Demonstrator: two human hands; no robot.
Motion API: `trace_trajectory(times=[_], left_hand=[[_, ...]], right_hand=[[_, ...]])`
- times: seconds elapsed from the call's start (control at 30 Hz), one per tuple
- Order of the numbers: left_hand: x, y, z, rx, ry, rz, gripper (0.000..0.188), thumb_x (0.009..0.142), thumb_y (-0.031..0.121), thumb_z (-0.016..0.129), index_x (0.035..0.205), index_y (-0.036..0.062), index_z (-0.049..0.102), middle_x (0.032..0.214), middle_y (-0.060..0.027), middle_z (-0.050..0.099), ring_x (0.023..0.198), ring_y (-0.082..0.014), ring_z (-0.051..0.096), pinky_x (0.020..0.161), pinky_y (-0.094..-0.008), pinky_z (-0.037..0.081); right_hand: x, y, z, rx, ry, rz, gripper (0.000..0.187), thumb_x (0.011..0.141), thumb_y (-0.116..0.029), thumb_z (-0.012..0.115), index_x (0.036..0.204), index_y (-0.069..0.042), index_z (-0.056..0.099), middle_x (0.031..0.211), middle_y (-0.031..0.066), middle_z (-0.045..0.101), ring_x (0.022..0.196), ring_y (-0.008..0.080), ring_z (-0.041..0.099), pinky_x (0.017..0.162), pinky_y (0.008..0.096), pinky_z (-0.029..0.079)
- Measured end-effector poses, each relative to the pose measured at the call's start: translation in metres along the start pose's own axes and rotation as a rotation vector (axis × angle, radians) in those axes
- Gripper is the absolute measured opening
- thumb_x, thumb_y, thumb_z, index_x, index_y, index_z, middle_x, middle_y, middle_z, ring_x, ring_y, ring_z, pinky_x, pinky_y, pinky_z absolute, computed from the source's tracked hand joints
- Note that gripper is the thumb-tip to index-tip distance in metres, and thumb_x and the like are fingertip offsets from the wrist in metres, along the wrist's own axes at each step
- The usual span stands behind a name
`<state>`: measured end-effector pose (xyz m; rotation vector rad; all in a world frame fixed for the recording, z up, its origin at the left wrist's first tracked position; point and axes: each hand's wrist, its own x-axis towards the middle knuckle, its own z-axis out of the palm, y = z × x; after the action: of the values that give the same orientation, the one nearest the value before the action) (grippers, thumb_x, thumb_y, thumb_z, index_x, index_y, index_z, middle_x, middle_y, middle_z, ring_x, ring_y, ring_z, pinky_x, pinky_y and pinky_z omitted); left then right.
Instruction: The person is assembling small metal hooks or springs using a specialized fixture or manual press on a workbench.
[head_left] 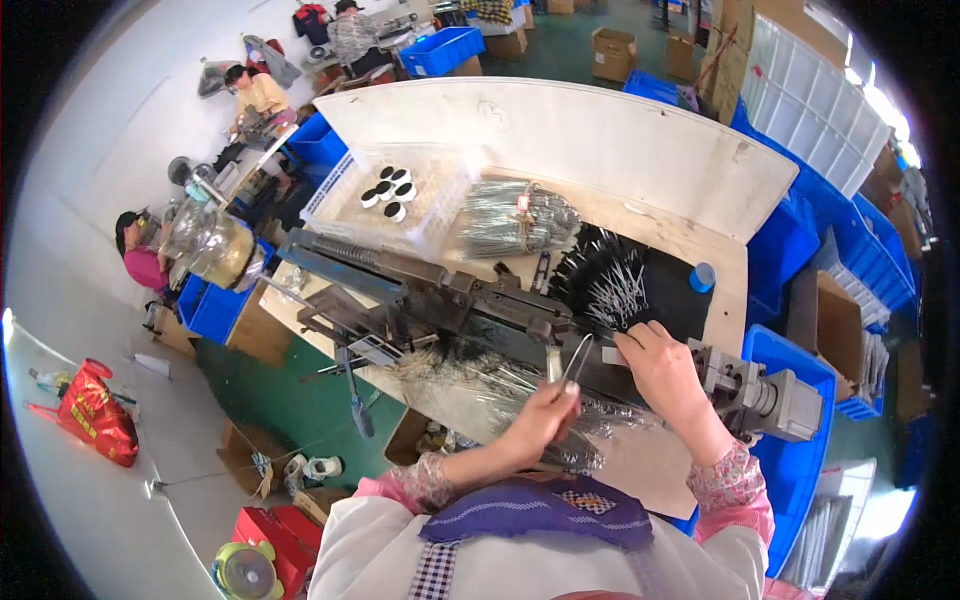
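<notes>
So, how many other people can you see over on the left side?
3: one person in a magenta top nearest, one person in a yellow top beyond, and one person in a grey patterned top farthest back. Others may be hidden.

Head-worn fisheye, left of its pair, looks steeply down and forward from the near side of the metal machine (458, 290), fairly close above it, left hand (543, 415) and right hand (664, 370) in near view, surface (605, 212) around it, green floor (565, 55) smaller beyond it.
</notes>
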<state>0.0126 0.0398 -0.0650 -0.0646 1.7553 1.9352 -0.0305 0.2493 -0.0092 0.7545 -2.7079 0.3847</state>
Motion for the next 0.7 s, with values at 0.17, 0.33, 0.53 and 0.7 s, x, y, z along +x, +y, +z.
trace_trajectory(times=[0.17,0.33,0.53,0.7], left_hand=[[-0.015,0.069,-0.031,-0.192,-0.044,0.181,0.019,0.099,0.025,0.048,0.095,0.0075,0.055,0.079,-0.0002,0.046,0.047,-0.0051,0.032,0.039,-0.0221,0.027],[-0.014,0.067,-0.105,-1.386,-0.262,0.074,0.019,0.099,0.022,0.044,0.098,0.0075,0.056,0.078,-0.0014,0.046,0.042,-0.0054,0.029,0.033,-0.0187,0.024],[-0.042,0.032,-0.100,0.001,-0.056,0.622,0.018,0.089,0.014,0.058,0.076,0.0018,0.055,0.061,-0.0039,0.053,0.048,-0.0134,0.045,0.043,-0.0264,0.037],[0.019,0.052,-0.029,0.751,-0.309,0.434,0.016,0.085,0.014,0.059,0.080,-0.0019,0.057,0.064,-0.0186,0.056,0.056,-0.0329,0.057,0.053,-0.0361,0.044]], right_hand=[[0.014,0.004,0.009,-0.039,0.097,-0.082,0.026,0.073,-0.009,0.060,0.098,-0.002,0.063,0.083,0.0079,0.056,0.082,0.0251,0.058,0.062,0.0336,0.052],[0.011,-0.011,0.009,0.121,0.028,-0.068,0.013,0.071,-0.005,0.060,0.083,-0.005,0.057,0.078,0.0079,0.051,0.077,0.0257,0.057,0.063,0.0346,0.052],[0.042,0.020,0.019,0.011,0.091,0.034,0.011,0.071,-0.004,0.059,0.082,-0.002,0.060,0.077,0.0133,0.060,0.076,0.0317,0.062,0.065,0.0423,0.052],[0.092,0.049,0.038,-0.169,-0.257,0.135,0.013,0.077,-0.011,0.065,0.085,-0.002,0.068,0.081,0.0156,0.065,0.082,0.0324,0.066,0.070,0.0412,0.054]])
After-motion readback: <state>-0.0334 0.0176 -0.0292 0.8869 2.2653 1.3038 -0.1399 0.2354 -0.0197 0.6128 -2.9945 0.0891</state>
